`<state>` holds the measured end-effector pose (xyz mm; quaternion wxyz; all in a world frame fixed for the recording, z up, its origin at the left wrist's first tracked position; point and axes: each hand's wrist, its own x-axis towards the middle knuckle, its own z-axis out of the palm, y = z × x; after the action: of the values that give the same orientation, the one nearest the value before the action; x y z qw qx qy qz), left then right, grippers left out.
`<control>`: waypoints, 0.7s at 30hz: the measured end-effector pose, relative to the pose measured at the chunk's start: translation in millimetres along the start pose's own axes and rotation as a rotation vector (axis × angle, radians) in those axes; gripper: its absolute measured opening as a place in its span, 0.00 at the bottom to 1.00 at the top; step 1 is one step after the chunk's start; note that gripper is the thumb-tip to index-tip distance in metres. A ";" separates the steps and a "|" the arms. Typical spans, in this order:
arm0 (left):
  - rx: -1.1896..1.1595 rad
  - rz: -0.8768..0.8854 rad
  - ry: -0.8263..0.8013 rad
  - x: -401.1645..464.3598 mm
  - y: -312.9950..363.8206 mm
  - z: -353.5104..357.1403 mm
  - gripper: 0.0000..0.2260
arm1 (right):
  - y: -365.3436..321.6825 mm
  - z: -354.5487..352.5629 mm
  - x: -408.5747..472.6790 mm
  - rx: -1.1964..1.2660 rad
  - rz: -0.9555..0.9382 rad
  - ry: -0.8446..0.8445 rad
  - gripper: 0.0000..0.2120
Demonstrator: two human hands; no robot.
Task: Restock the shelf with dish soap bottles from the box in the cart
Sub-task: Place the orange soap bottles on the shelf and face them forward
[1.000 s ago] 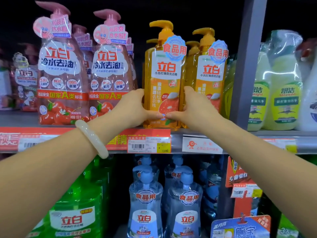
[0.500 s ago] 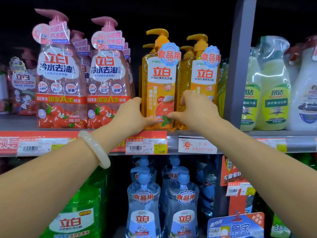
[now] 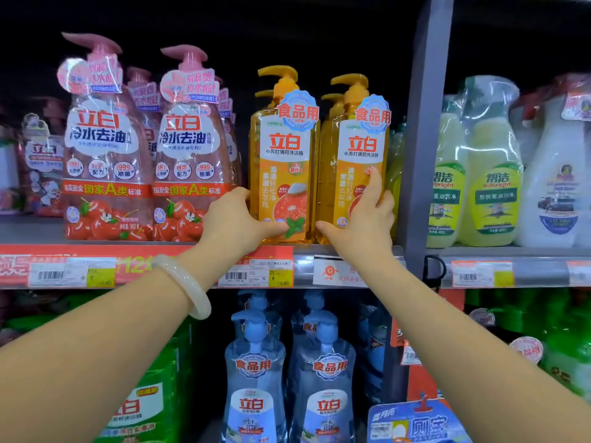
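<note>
Hands grasp two orange dish soap bottles standing at the shelf (image 3: 351,251) front edge. The left hand (image 3: 235,220) grips the left bottle (image 3: 283,161); the right hand (image 3: 367,219) grips the right bottle (image 3: 358,155).

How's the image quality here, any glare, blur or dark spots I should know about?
Head view: the orange bottles between the left hand and the right hand are sharp and well lit; glare streaks the plastic wrap on the pink bottles; the shelf's back is almost black; the price tags are soft, the edges blurred, and the grey upright leans from wide-angle distortion.
</note>
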<state>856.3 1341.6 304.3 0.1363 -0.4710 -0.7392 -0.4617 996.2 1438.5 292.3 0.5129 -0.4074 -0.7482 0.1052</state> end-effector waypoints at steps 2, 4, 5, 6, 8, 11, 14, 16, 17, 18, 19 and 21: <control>0.004 -0.003 0.009 -0.8 -0.3 1.2 0.26 | 0.5 3.1 0.7 -0.008 0.005 0.020 0.52; 0.000 -0.005 0.012 -0.9 -0.2 1.7 0.27 | 1.2 4.0 1.7 -0.027 0.005 0.041 0.52; 0.000 -0.004 0.015 -1.1 -0.2 1.8 0.27 | 1.3 3.9 1.9 -0.031 0.006 0.047 0.52; 0.001 -0.002 0.016 -1.3 -0.3 1.8 0.26 | 1.4 3.6 1.8 -0.031 0.004 0.051 0.52; 0.003 0.008 0.016 -1.6 -0.9 2.1 0.26 | 2.2 2.8 0.8 -0.029 -0.003 0.065 0.52; 0.002 0.013 0.021 -1.7 -1.6 2.3 0.26 | 3.0 2.8 -0.8 -0.030 -0.017 0.077 0.51; -0.001 0.008 0.010 -1.8 -1.9 2.8 0.27 | 3.3 2.9 -1.3 -0.028 -0.010 0.067 0.52; 0.002 0.005 0.007 -2.2 -2.0 2.8 0.28 | 4.3 1.5 -2.7 -0.006 -0.016 0.054 0.52; 0.006 0.007 0.008 -2.2 -2.4 2.5 0.28 | 5.1 0.6 -4.1 0.017 -0.020 0.047 0.52; 0.009 0.010 0.004 -2.2 -2.5 1.9 0.29 | 5.8 -0.4 -6.1 0.035 -0.029 0.046 0.53; 0.007 0.010 -0.007 -2.7 -2.2 0.8 0.29 | 6.4 -1.6 -8.7 0.035 -0.049 0.056 0.52; 0.000 0.012 -0.042 -4.7 -0.3 -1.0 0.29 | 5.6 -2.2 -16.2 -0.025 -0.144 0.112 0.50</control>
<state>858.3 1338.1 301.6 0.1233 -0.4853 -0.7389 -0.4510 1003.2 1430.0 278.9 0.5551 -0.3640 -0.7471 0.0358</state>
